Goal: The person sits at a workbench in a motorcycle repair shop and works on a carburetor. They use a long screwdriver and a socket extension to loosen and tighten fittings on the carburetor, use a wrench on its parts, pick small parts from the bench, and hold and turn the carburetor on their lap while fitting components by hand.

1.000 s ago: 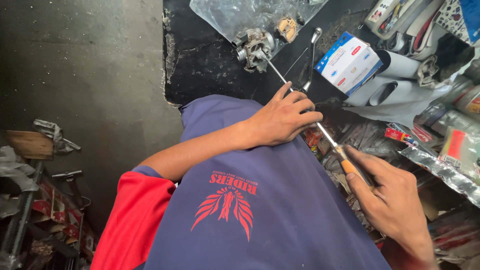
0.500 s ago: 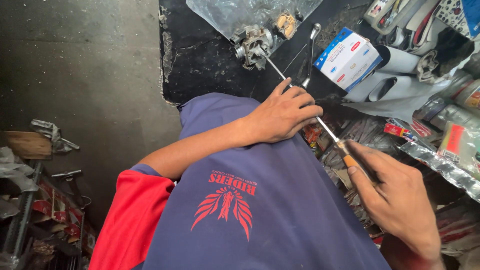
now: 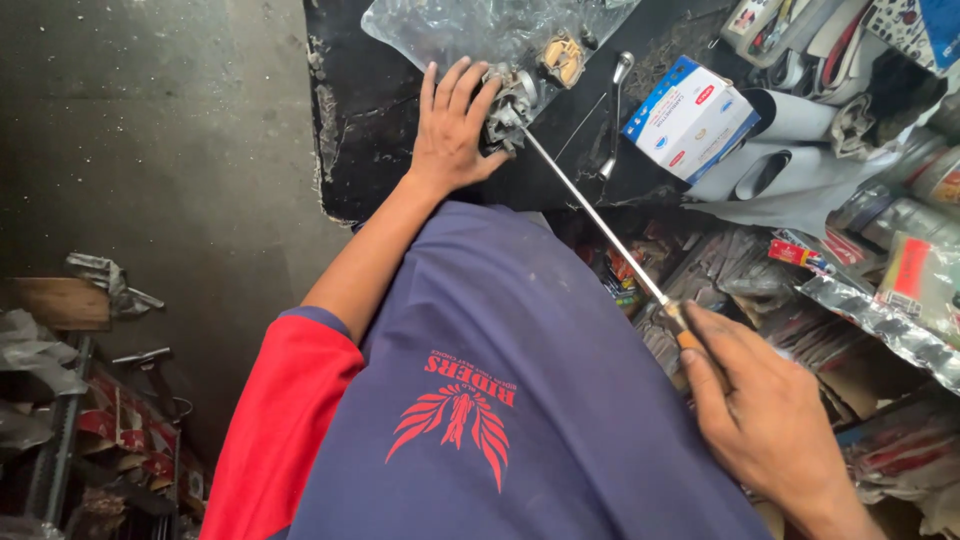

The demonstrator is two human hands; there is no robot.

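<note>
A blue-and-white box [image 3: 688,118] lies by a spanner [image 3: 613,112] (clear plastic bag [image 3: 470,25] behind).

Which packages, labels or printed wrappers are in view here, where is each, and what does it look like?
Cardboard box: upper right on the dark bench, rectangular, white and blue with red marks.
Clear plastic bag: top centre, crumpled, above the left hand.
Silver foil packet: right edge, long and shiny.
Red-labelled packet: far right, clear wrapper with a red panel.

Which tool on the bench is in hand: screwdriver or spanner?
The screwdriver: right hand grips its handle, tip at the metal part under the left hand. The spanner lies untouched.
</note>
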